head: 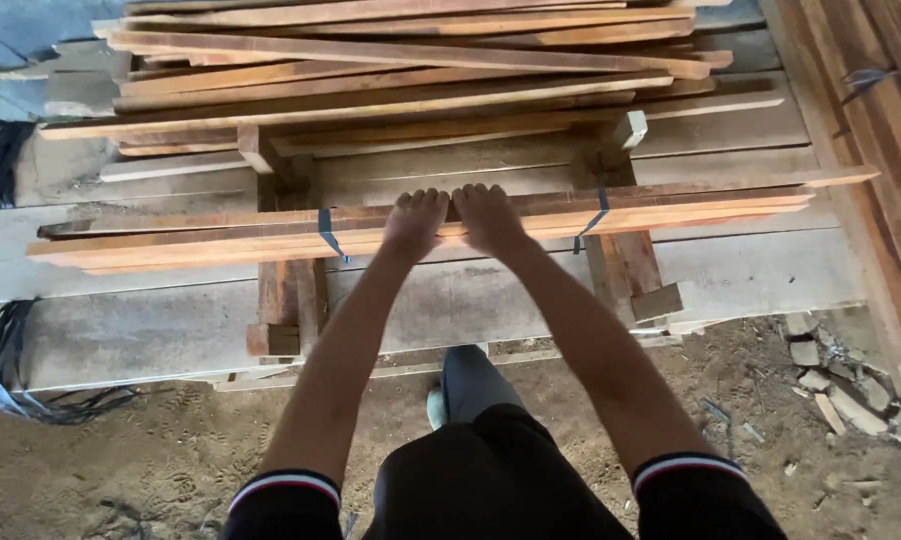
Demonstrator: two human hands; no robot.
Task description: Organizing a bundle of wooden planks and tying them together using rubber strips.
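A long bundle of thin reddish wooden slats (170,240), tied with two dark straps (328,234), lies across wooden supports in front of me. My left hand (415,222) and my right hand (488,216) rest side by side on the bundle's middle, palms down, fingers curled over its far edge. Both arms reach straight forward. Behind the bundle a loose pile of similar slats (400,70) is stacked higher up.
Wide grey planks (150,320) lie under the supports. Black strapping (10,380) is heaped at the left. Stacked timber (890,120) runs along the right side. Wood offcuts (830,390) litter the dirt floor at the right. My foot (438,405) stands on the ground below.
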